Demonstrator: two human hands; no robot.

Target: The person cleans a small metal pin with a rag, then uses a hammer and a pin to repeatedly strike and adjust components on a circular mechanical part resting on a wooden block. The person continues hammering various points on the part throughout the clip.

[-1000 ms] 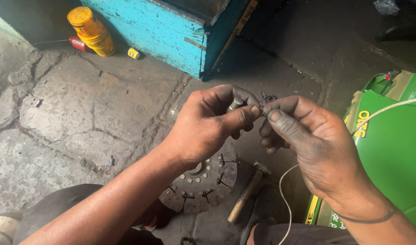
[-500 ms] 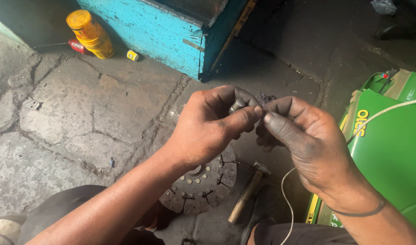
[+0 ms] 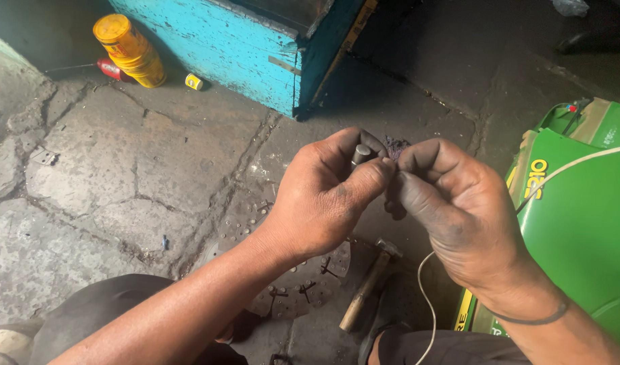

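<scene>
Head view, one moment. Left hand (image 3: 323,203): frame centre, thumb and fingers pinched on a short grey metal pin (image 3: 359,155) whose end stands up above the thumb. Right hand (image 3: 452,209): at 3 o'clock of the left hand, fingertips meeting it, curled around the same small piece; whether they grip the pin itself cannot be told. Thin white cord (image 3: 425,297): runs from below the right hand down toward 6 o'clock. Round grey metal disc with rivets (image 3: 303,287): on the ground beneath the hands, partly hidden by the left forearm. Wooden-handled hammer (image 3: 367,287): just beside the disc, at its 3 o'clock. Green sheet-metal panel (image 3: 580,230): far 3 o'clock. Blue wooden box (image 3: 229,44): 12 o'clock. Yellow plastic can (image 3: 129,42): 10 o'clock, tilted against the box's side.
</scene>
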